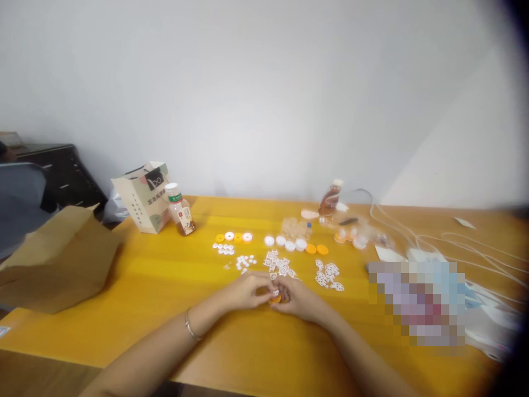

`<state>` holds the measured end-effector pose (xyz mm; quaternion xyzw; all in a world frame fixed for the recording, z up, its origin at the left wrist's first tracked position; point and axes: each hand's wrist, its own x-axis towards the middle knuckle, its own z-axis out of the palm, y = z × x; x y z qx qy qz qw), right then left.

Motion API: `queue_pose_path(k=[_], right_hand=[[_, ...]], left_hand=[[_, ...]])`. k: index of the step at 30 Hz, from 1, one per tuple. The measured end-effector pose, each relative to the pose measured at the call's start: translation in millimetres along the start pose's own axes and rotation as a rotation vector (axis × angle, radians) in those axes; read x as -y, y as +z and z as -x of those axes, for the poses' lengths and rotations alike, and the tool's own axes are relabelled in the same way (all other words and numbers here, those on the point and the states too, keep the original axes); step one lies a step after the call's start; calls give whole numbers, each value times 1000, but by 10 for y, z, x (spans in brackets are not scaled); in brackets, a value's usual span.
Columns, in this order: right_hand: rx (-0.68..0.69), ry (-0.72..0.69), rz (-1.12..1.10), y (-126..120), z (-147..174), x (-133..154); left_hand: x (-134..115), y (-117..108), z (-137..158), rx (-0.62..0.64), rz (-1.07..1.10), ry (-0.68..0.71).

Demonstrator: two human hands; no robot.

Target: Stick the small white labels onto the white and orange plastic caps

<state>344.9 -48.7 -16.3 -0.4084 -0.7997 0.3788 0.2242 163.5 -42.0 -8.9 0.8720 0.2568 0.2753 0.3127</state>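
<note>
My left hand (pixel 253 291) and my right hand (pixel 294 299) meet over the near middle of the table. Between their fingertips is a small round orange piece (pixel 275 298), with a bit of white on its top; the fingers cover part of it. Just beyond lie flat white lattice-shaped pieces (pixel 278 262), and another group of lattice pieces (pixel 328 274) is to the right. Small white pieces (pixel 245 261) are scattered left of them. Behind runs a row of white discs (pixel 290 246) and orange discs (pixel 322 250), with more orange and white rings (pixel 238 237) at left.
A paper gift bag (pixel 144 198) and a drink bottle (pixel 180 212) stand at the back left. A brown paper bag (pixel 61 259) covers the left edge. Clear pieces (pixel 295 228), a brown bottle (pixel 330 198), white cables (pixel 397 220) and plastic packets (pixel 491 314) lie toward the right.
</note>
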Motion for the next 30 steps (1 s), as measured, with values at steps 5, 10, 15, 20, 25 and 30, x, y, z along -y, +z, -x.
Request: queue_pose_path(k=[5,10,15,20,25,30], right_hand=[[-21,-1,50,15,4,-6],[-28,13,44,15,14,-18],[-20,17,-43,1,4,-39],[-28,67,-358,-34,-9,-57],[-3,119,-596,-53,-11,-56],[-9,167,-654,-5,-33,-91]], left_hand=[[20,7,-1,25,14,-25],[21,13,-2,11,6,-11],[1,5,8,-7,-66,-5],[16,-53,-45,-158,51,-51],[285,-198,-424,-388,0,-152],[690,-246,-1053,-262,-334,-156]])
